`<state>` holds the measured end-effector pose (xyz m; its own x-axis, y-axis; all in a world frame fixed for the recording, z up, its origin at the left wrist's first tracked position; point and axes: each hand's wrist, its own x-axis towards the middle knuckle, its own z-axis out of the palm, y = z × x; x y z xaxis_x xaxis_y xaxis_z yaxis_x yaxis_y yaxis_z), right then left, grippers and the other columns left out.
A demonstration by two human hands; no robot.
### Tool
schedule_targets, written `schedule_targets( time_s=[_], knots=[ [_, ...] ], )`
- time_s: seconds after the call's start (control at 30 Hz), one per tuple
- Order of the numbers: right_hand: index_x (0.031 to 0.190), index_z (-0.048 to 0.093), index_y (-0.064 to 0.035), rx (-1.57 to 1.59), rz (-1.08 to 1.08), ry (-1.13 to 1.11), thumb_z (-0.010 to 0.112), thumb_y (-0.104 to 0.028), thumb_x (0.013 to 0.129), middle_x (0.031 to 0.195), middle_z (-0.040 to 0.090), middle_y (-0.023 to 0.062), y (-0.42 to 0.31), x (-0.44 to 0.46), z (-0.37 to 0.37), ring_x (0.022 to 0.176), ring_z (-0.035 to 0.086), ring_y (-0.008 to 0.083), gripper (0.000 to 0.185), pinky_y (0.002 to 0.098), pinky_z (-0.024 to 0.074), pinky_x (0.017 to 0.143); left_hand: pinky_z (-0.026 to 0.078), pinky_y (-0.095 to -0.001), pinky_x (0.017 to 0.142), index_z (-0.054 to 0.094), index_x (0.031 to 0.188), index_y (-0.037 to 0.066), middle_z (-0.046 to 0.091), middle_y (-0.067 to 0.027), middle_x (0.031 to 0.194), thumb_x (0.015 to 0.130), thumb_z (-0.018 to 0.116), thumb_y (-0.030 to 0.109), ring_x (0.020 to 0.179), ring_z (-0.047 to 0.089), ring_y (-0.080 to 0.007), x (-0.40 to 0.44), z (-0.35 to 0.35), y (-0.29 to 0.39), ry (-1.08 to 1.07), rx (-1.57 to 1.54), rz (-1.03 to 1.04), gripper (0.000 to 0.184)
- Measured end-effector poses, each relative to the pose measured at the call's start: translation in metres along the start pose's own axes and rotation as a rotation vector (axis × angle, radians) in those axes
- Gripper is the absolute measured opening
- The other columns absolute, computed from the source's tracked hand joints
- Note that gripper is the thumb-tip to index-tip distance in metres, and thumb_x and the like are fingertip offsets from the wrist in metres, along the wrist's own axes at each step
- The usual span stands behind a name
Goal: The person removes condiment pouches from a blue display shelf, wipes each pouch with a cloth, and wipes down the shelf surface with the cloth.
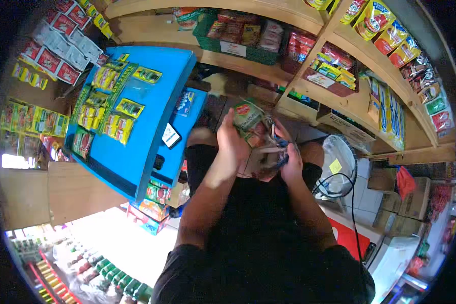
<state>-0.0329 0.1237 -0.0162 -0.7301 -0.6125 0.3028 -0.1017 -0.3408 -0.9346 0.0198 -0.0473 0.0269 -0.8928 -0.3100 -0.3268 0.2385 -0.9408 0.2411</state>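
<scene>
Over my lap, both hands are around a bundle of packaged goods. My left hand [231, 139] grips its left side, with the fingers along the edge of a green food pouch [247, 115] that has a red logo. My right hand [290, 159] is closed on the right side, on crumpled clear plastic [268, 152] with dark blue and whitish parts. Motion blur and glare hide what lies inside the plastic. Red-and-green printing shows below the pouch's top.
To the left stands a blue table [137, 152] with yellow-green sachet strips [106, 111]; a phone [171, 136] lies on a lower blue surface. Wooden shelves [268, 25] hold baskets of packets. At right are a pale round bin [339, 152], a black cable [353, 218] and cardboard boxes [413, 200].
</scene>
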Motion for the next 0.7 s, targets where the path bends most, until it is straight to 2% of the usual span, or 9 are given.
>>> schedule_targets(
  time_s=[0.07, 0.2, 0.33, 0.47, 0.5, 0.53, 0.6, 0.63, 0.7],
  knots=[
    [0.138, 0.044, 0.0006, 0.373, 0.171, 0.07, 0.033, -0.042, 0.098, 0.144, 0.043, 0.0175, -0.003, -0.01, -0.008, 0.135, 0.038, 0.0328, 0.059, 0.0445, 0.0287, 0.112, 0.046, -0.0481, 0.095, 0.055, 0.122, 0.003, 0.06, -0.0135, 0.12, 0.099, 0.038, 0.041, 0.107, 0.058, -0.0321, 0.002, 0.009, 0.006, 0.177, 0.041, 0.096, 0.048],
    [0.14, 0.042, -0.0027, 1.047, 0.334, 0.221, 0.034, -0.043, 0.097, 0.141, 0.046, 0.0174, -0.039, 0.0, -0.007, 0.13, 0.044, 0.035, 0.06, 0.0494, 0.0347, 0.108, 0.039, -0.05, 0.105, 0.048, 0.133, 0.008, 0.055, -0.0127, 0.128, 0.099, 0.04, 0.04, 0.12, 0.053, -0.0318, 0.009, -0.002, 0.03, 0.028, 0.007, 0.3, 0.047],
    [0.139, 0.044, -0.0047, 1.084, 0.295, 0.286, 0.033, -0.047, 0.097, 0.139, 0.048, 0.0175, -0.009, -0.001, -0.028, 0.127, 0.046, 0.0361, 0.061, 0.0509, 0.0353, 0.107, 0.038, -0.0519, 0.106, 0.044, 0.138, 0.015, 0.053, -0.0108, 0.13, 0.098, 0.044, 0.039, 0.123, 0.05, -0.0319, -0.003, 0.023, 0.026, -0.055, 0.019, 0.186, 0.047],
    [0.136, 0.048, -0.007, 1.063, 0.494, 0.412, 0.044, -0.047, 0.095, 0.136, 0.053, 0.0141, -0.045, 0.015, 0.009, 0.123, 0.05, 0.033, 0.057, 0.0465, 0.0372, 0.107, 0.038, -0.0394, 0.102, 0.038, 0.138, 0.003, 0.052, -0.0111, 0.127, 0.092, 0.059, 0.015, 0.113, 0.053, -0.0239, 0.003, 0.019, -0.026, 0.136, 0.825, 0.648, 0.052],
    [0.135, 0.049, -0.0082, 0.943, 0.368, 0.146, 0.046, -0.047, 0.096, 0.134, 0.053, 0.0133, -0.037, 0.017, 0.008, 0.12, 0.053, 0.0312, 0.056, 0.0451, 0.0405, 0.104, 0.033, -0.0443, 0.106, 0.033, 0.141, 0.001, 0.045, -0.0168, 0.135, 0.09, 0.06, 0.005, 0.121, 0.046, -0.0312, 0.003, 0.023, -0.035, 0.071, 1.082, 0.789, 0.057],
    [0.134, 0.049, -0.0072, 0.929, 0.397, 0.214, 0.045, -0.048, 0.096, 0.131, 0.056, 0.0133, -0.03, 0.015, 0.008, 0.118, 0.055, 0.0311, 0.056, 0.0445, 0.0423, 0.102, 0.03, -0.0453, 0.108, 0.032, 0.144, 0.004, 0.036, -0.0236, 0.142, 0.095, 0.057, 0.013, 0.131, 0.036, -0.0374, 0.003, 0.026, -0.041, 0.285, 1.522, 1.107, 0.056],
    [0.132, 0.049, -0.005, 0.897, 0.446, 0.347, 0.044, -0.05, 0.096, 0.125, 0.06, 0.0134, -0.021, 0.018, 0.015, 0.113, 0.057, 0.031, 0.058, 0.0431, 0.0459, 0.097, 0.021, -0.0483, 0.113, 0.02, 0.148, 0.0, 0.021, -0.0292, 0.15, 0.093, 0.056, 0.016, 0.137, 0.021, -0.0486, -0.015, 0.029, -0.038, -0.058, 1.797, 1.0, 0.067],
    [0.13, 0.052, -0.0052, 1.016, 0.52, 0.38, 0.043, -0.049, 0.098, 0.121, 0.061, 0.0119, -0.033, 0.024, 0.021, 0.112, 0.058, 0.0266, 0.055, 0.0396, 0.0443, 0.098, 0.019, -0.0481, 0.114, 0.017, 0.149, 0.0, 0.017, -0.0291, 0.152, 0.095, 0.051, 0.023, 0.139, 0.017, -0.0487, -0.014, 0.021, -0.045, -0.141, 1.703, 0.84, 0.068],
    [0.129, 0.053, -0.0045, 0.614, 0.56, 0.38, 0.041, -0.049, 0.099, 0.122, 0.06, 0.0112, -0.015, 0.024, 0.016, 0.112, 0.056, 0.0241, 0.055, 0.0382, 0.0429, 0.098, 0.016, -0.0467, 0.115, 0.014, 0.152, 0.002, 0.011, -0.0228, 0.157, 0.1, 0.036, 0.043, 0.144, 0.01, -0.0425, -0.02, 0.01, -0.062, -0.182, 1.51, 0.608, 0.069]
  ],
)
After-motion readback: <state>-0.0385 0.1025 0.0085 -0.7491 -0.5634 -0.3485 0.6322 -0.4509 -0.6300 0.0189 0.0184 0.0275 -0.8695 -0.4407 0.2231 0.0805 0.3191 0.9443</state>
